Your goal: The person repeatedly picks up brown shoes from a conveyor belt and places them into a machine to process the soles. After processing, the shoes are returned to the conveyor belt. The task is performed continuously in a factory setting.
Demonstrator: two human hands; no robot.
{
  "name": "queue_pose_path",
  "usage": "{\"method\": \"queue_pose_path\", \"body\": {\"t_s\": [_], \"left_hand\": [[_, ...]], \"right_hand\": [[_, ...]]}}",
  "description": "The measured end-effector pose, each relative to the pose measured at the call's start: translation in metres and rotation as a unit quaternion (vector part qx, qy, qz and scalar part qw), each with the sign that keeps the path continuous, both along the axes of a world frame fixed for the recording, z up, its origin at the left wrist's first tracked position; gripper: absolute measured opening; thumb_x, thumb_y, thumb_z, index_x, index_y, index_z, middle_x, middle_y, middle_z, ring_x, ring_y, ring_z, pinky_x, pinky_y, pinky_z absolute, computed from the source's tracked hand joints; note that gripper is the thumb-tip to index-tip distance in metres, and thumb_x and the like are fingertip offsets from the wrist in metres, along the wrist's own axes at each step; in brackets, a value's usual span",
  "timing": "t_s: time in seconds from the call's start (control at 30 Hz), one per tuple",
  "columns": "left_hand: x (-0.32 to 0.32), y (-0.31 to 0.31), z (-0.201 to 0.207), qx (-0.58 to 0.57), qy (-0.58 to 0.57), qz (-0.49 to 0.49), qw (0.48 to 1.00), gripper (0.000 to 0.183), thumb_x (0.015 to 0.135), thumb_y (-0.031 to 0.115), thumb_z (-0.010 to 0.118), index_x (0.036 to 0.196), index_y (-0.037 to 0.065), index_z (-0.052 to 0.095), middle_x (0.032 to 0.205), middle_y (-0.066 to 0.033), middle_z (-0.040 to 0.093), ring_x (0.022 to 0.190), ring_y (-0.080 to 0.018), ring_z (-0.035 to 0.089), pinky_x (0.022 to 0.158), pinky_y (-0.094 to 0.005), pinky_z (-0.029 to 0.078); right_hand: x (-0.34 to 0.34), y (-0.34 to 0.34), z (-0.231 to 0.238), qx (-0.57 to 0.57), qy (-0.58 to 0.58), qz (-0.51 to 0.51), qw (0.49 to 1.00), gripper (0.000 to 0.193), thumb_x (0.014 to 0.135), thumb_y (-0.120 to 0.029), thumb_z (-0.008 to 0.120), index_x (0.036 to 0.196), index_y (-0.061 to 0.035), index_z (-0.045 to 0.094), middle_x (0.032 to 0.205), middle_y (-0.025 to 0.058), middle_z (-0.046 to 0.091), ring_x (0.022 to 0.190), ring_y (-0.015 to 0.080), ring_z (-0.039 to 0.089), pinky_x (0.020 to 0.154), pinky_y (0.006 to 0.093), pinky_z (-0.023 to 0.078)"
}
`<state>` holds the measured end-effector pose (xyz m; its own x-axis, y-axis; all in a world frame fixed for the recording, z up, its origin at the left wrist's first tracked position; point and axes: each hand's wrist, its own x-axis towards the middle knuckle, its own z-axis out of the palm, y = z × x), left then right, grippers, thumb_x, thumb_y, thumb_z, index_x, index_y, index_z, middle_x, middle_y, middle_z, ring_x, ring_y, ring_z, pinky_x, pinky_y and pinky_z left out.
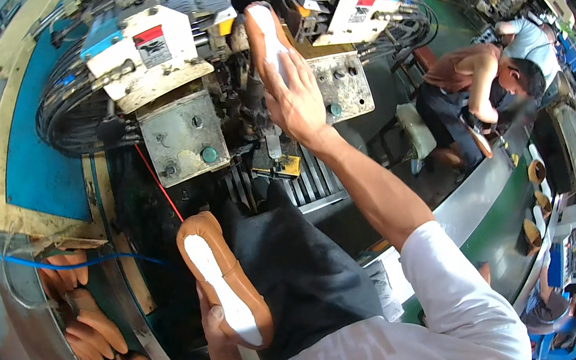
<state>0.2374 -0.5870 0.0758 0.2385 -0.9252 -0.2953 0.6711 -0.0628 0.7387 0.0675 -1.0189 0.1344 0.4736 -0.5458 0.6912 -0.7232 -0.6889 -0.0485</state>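
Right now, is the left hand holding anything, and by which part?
The left hand holds a tan shoe upper by its left side, near the end closest the wearer.

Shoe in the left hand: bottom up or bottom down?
Bottom up. The brown shoe shows its white bottom strip to the camera; the left hand grips it near the lower end.

head: left fisheye | from head height | faces down and forward | near left hand, right hand
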Motion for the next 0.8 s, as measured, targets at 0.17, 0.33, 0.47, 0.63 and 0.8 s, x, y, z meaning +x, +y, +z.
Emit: {"method": "queue_pose_path", "body": {"t_s": [0.17, 0.33, 0.47, 0.63, 0.8], "left_hand": [[-0.002, -0.024, -0.004, 0.024, -0.008, -0.015, 1.000, 0.116, 0.076, 0.044, 0.080, 0.169, 0.008, 0.022, 0.144, -0.0250, 0.056, 0.123, -0.0388, 0.068, 0.099, -0.0535, 0.062], [-0.002, -0.042, -0.008, -0.008, 0.076, -0.065, 0.995, 0.116, 0.072, 0.042, 0.089, 0.165, 0.009, 0.029, 0.140, -0.0232, 0.055, 0.123, -0.0427, 0.065, 0.097, -0.0595, 0.061], [0.004, -0.051, -0.028, -0.032, 0.179, -0.097, 0.979, 0.119, 0.074, 0.052, 0.095, 0.164, 0.009, 0.030, 0.137, -0.0310, 0.055, 0.117, -0.0519, 0.066, 0.083, -0.0658, 0.064], [0.004, -0.083, -0.036, -0.049, 0.240, -0.110, 0.963, 0.114, 0.077, 0.051, 0.093, 0.164, 0.010, 0.032, 0.138, -0.0285, 0.055, 0.119, -0.0515, 0.064, 0.088, -0.0666, 0.061], [0.002, -0.104, -0.030, -0.084, 0.311, -0.128, 0.938, 0.109, 0.081, 0.049, 0.092, 0.165, 0.012, 0.033, 0.139, -0.0259, 0.056, 0.121, -0.0511, 0.062, 0.094, -0.0673, 0.059]], "right_hand": [[0.028, -0.060, 0.012, -0.017, 0.017, -0.017, 1.000, 0.065, 0.091, -0.023, 0.072, 0.151, -0.0033, 0.056, 0.154, 0.0303, 0.052, 0.150, 0.0461, 0.043, 0.128, 0.0530, 0.031], [0.049, -0.114, 0.022, -0.040, 0.036, -0.037, 0.998, 0.063, 0.092, -0.025, 0.071, 0.149, -0.0015, 0.058, 0.151, 0.0302, 0.056, 0.150, 0.0442, 0.045, 0.128, 0.0511, 0.031], [0.058, -0.120, 0.031, -0.046, 0.039, -0.052, 0.997, 0.064, 0.091, -0.025, 0.072, 0.149, -0.0014, 0.058, 0.151, 0.0294, 0.056, 0.149, 0.0428, 0.046, 0.128, 0.0501, 0.031], [0.052, -0.115, 0.044, -0.061, 0.031, -0.053, 0.996, 0.061, 0.089, -0.023, 0.072, 0.145, -0.0027, 0.063, 0.148, 0.0281, 0.058, 0.147, 0.0425, 0.048, 0.127, 0.0495, 0.033], [0.052, -0.125, 0.058, -0.074, 0.013, -0.060, 0.995, 0.059, 0.088, -0.022, 0.073, 0.143, -0.0029, 0.064, 0.147, 0.0292, 0.059, 0.146, 0.0446, 0.050, 0.126, 0.0500, 0.034]]}}
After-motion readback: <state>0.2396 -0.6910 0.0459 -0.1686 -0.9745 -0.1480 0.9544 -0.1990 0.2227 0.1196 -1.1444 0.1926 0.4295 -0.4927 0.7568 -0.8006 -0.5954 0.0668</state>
